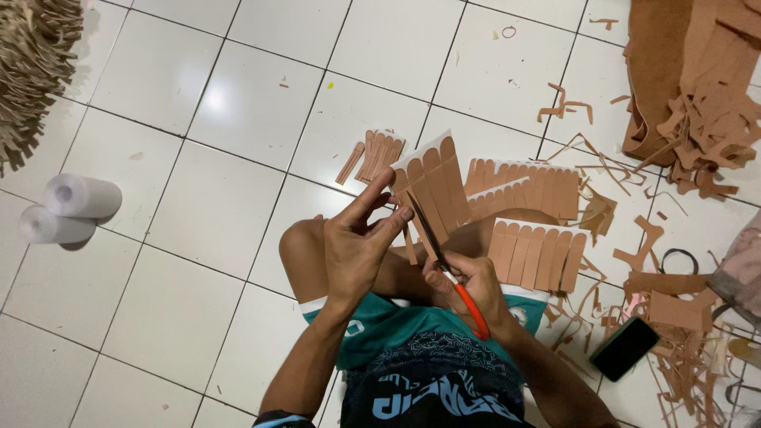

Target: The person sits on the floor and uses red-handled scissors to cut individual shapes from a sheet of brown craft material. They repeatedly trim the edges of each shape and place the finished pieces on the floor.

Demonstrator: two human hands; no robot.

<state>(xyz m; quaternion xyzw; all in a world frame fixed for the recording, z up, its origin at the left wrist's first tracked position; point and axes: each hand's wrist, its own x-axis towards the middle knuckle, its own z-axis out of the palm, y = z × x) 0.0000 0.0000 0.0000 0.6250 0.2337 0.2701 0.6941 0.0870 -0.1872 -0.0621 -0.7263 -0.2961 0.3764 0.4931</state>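
My left hand point(357, 238) pinches the lower left edge of a tan sheet point(434, 184) cut into rounded finger-like strips with a white backing edge. In my right hand point(469, 284) are red-handled scissors point(460, 292), their dark blades point(426, 230) pushed up into the sheet between two strips. Both hands are held above my bent knees, over the white tiled floor point(238, 111).
More cut strip sheets point(537, 254) lie over my right knee and on the floor point(523, 186); loose strips point(374, 155) lie ahead. Tan scraps point(697, 127) pile at the right. A dark phone point(625, 347) lies at lower right, two white rolls point(67, 208) at the left.
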